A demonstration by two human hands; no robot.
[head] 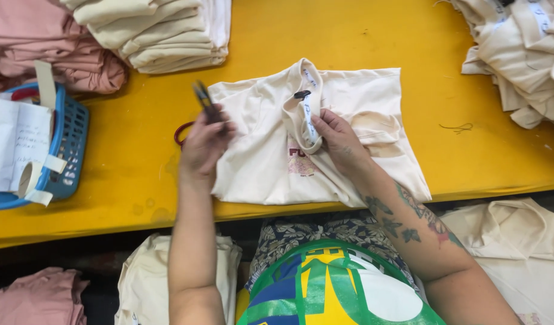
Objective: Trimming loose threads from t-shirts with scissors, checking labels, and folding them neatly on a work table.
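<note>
A white neck label (309, 120) runs inside the collar of the cream shirt (349, 102) near the table's (138, 156) front edge. White paper slips (15, 144) stand in the blue basket (72, 144) at the left edge. Faint white labels (538, 15) show on the far-right pile (523, 66).

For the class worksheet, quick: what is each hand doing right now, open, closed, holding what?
Left hand: closed on small thread snips, blades pointing up.
Right hand: fingers pinching the neckband of the cream shirt on the yellow table.
</note>
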